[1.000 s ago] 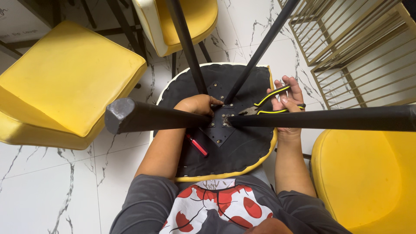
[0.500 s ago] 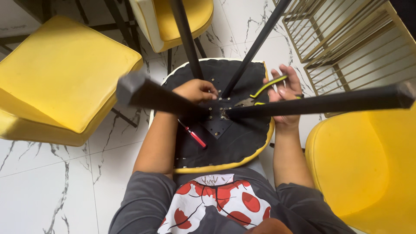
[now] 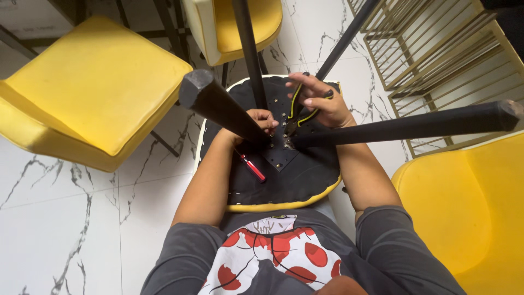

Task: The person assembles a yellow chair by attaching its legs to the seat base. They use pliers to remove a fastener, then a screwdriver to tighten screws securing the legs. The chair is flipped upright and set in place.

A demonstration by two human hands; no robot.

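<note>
An upturned chair (image 3: 284, 175) rests on my lap, its black underside facing up and its black legs (image 3: 218, 104) pointing toward me. My right hand (image 3: 322, 104) grips pliers with black and yellow handles (image 3: 297, 106), the jaws down at the metal bracket (image 3: 281, 150) where the legs meet. My left hand (image 3: 262, 121) rests on that bracket beside a leg base, partly hidden by the leg. A small red-handled screwdriver (image 3: 252, 168) lies loose on the black underside below my left wrist.
A yellow chair seat (image 3: 87, 93) stands at the left, another yellow chair (image 3: 245, 22) at the top and a third (image 3: 464, 207) at the right. A gold wire rack (image 3: 436, 49) sits at the upper right on the white marble floor (image 3: 82, 229).
My view has shifted, so the chair sits lower and more central. My right hand has turned the pliers more upright over the bracket. The left hand stays at the bracket.
</note>
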